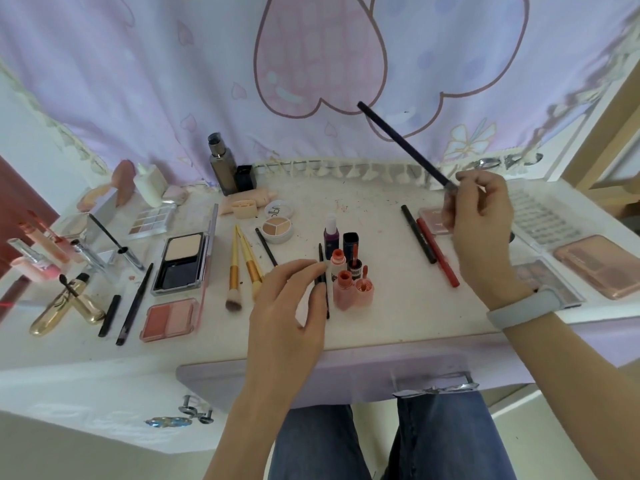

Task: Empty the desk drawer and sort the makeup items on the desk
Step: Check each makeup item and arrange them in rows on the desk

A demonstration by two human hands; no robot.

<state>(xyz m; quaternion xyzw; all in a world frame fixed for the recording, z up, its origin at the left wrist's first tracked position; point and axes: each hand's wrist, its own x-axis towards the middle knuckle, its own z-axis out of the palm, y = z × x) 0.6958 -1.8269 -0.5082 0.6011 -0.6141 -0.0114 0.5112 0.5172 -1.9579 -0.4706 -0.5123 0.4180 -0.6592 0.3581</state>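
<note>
Left hand (287,306) over desk (398,317), fingertips pinching black pencil (322,282). Right hand (481,230) raised, fingers curled around dark pencil (405,143) angled up-left.

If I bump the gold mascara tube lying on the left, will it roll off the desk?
Probably it would roll a bit: the gold mascara tube looks round and shiny, lying on its side on the desk. It sits near the front edge, so a push that way might drop it. It looks hard, not floppy.
</note>
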